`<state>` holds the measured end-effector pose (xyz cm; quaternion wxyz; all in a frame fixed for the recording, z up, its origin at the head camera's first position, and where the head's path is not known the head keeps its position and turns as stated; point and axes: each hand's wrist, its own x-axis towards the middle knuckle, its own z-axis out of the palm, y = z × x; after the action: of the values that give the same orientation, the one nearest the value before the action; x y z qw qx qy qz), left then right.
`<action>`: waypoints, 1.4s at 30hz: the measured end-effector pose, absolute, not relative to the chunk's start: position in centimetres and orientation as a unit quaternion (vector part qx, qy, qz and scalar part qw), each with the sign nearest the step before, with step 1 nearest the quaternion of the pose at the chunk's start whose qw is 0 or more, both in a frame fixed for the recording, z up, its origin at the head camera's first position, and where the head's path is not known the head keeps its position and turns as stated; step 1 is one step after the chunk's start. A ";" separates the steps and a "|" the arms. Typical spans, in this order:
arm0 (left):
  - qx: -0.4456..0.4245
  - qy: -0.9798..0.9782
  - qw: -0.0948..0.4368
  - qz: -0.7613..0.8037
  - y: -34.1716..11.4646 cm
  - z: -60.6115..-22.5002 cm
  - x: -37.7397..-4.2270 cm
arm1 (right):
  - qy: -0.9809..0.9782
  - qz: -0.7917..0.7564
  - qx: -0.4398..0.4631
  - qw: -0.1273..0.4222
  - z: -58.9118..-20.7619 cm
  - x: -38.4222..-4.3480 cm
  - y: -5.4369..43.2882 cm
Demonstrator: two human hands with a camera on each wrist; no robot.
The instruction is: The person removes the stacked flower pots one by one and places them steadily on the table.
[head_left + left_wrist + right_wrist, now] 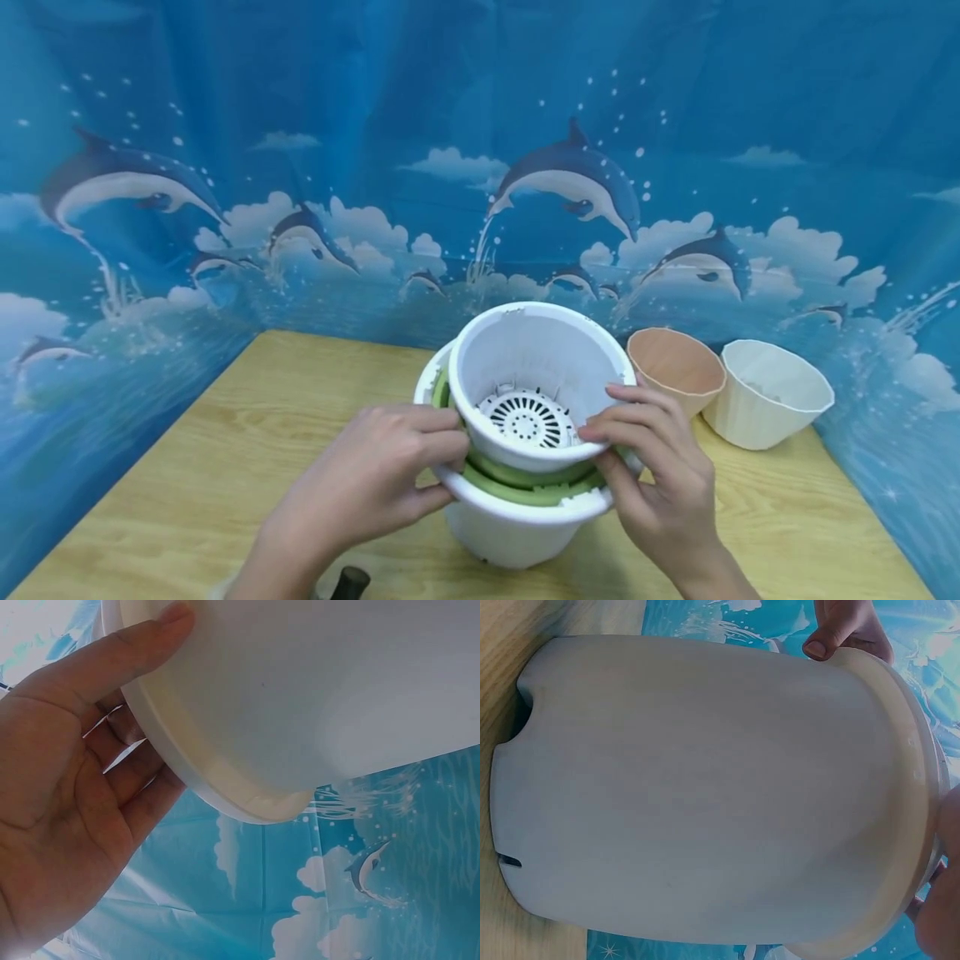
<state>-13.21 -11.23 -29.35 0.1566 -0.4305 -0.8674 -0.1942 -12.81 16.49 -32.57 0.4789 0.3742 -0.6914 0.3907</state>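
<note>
A white plastic flowerpot (551, 358) with a slotted round base sits tilted in the top of a nested stack. Beneath it shows a green pot rim (517, 492), inside a larger white pot (510, 533) standing on the table. My left hand (375, 475) grips the stack's left side, its thumb under the larger pot's rim and fingers over the top. In the left wrist view the thumb (142, 656) lies against the outer wall. My right hand (660, 475) pinches the right rim of the upper white pot, fingertips inside it and thumb outside.
Behind the right hand stand a terracotta-coloured pot (675, 358) and a cream pot (776, 396), side by side. A dark knob-like end (350, 581) pokes up at the front edge near the left forearm. A blue dolphin-print sheet (450, 125) hangs around the wooden table (187, 475).
</note>
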 end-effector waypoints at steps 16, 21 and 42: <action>-0.437 -0.862 0.161 -0.203 -11.1 -29.4 -13.3 | -0.596 0.437 0.372 0.562 -30.6 -11.8 16.2; -0.440 -0.859 0.168 -0.203 -11.2 -29.6 -13.3 | -0.589 0.439 0.367 0.571 -30.5 -11.9 16.2; -0.447 -0.857 0.172 -0.192 -11.0 -29.6 -13.5 | -0.504 0.321 0.283 0.750 -29.8 -12.6 15.8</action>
<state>-13.48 -11.03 -29.56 0.1716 -0.4467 -0.8567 -0.1923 -12.59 15.77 -29.82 0.7501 0.2825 -0.5045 0.3210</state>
